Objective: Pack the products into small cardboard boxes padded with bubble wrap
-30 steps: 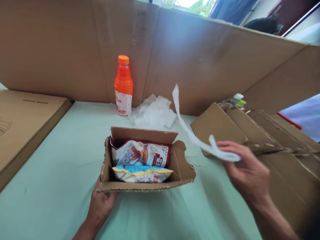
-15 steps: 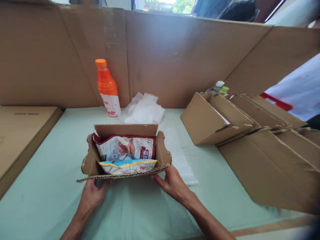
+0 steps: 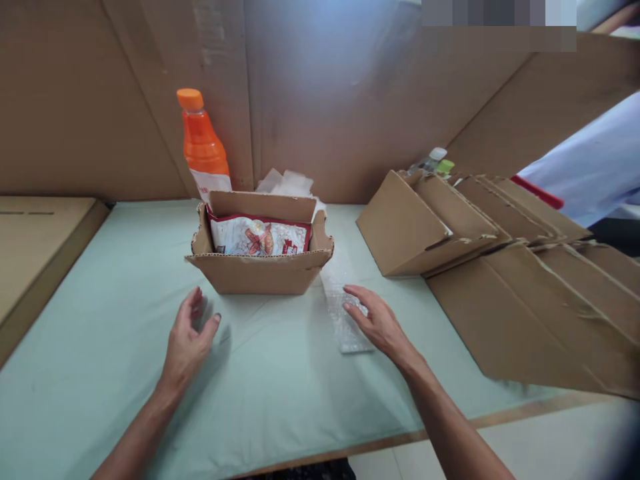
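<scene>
An open cardboard box stands on the green-covered table, with a printed food pouch upright inside; its near wall hides whatever else lies low in it. My left hand hovers in front of the box's left side, thumb and fingers apart, holding nothing. To the right, my right hand is over a strip of bubble wrap, fingers spread and nothing in them. Neither hand touches the box.
An orange-capped bottle stands behind the box, beside crumpled clear packaging. Several cardboard boxes line the right side, bottle tops behind them. A flat carton lies left. A cardboard wall closes the back; a person's sleeve shows beyond.
The box has moved away from me, toward the bottle, and now sits on the table. Both hands have let go of it and drawn apart. The view has tilted downward.
</scene>
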Tool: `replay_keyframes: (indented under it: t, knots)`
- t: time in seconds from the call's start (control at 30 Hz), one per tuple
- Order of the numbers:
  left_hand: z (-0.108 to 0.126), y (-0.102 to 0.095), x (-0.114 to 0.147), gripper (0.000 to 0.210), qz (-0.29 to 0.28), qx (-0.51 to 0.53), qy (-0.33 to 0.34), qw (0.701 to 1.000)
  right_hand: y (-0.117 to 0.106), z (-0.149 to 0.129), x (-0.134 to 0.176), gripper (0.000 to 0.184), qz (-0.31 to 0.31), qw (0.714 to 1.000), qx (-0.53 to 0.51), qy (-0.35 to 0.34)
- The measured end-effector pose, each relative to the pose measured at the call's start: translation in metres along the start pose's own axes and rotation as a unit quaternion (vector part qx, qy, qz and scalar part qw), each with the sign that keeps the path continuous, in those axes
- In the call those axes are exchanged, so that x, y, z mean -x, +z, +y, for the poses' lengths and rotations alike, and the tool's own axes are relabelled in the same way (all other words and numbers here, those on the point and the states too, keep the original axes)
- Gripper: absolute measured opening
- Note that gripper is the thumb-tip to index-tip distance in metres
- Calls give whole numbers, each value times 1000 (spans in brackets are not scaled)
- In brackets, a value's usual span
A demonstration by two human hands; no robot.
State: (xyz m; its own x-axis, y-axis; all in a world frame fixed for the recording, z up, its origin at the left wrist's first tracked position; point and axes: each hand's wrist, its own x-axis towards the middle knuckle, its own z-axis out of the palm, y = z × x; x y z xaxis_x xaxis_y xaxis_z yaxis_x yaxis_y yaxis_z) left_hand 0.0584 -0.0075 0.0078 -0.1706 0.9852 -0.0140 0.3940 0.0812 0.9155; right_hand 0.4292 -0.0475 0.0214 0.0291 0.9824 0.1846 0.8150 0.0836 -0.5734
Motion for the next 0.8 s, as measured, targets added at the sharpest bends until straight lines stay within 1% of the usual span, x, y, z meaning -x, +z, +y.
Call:
replay_keyframes:
  t: [0.07,0.13,0.2,0.23,0.3,0.37,0.47,0.53,0.57,0.63,0.7,0.77,0.8]
  knots:
    - [-4,-7,32,65,-9,-40,-6,999,-2,15,25,37,-6,998,55,3]
    - [-5,-8,57,57,-27,-56,13,998,2,19,46,37,-8,996,87,-10]
    - [-3,-8,70,51,-35,-59,32,997,7,13,60,35,-5,995,99,-25]
    - [-1,-7,71,51,-35,-59,35,997,8,7,64,33,0,995,100,-30]
    - [3,-8,61,54,-26,-55,28,998,9,-10,63,31,17,995,90,-35]
    - [8,-11,41,60,-7,-41,22,999,8,-28,53,31,36,997,55,-37]
    - [14,-8,3,68,21,10,37,999,11,-55,19,41,39,998,-38,-29]
    - [17,1,-19,70,15,62,55,996,19,-68,-12,51,23,995,-92,-12]
    - [18,8,-28,68,5,84,64,994,24,-72,-28,52,15,994,-111,-2]
    - [21,22,-43,60,-9,111,77,991,34,-78,-56,48,6,991,-136,18]
    - [24,34,-54,53,-8,115,83,990,39,-77,-78,41,9,989,-146,32]
    - [27,42,-60,53,-5,116,83,990,35,-70,-87,40,10,988,-148,39]
    - [28,43,-61,54,-6,117,82,990,30,-65,-86,40,10,988,-147,39]
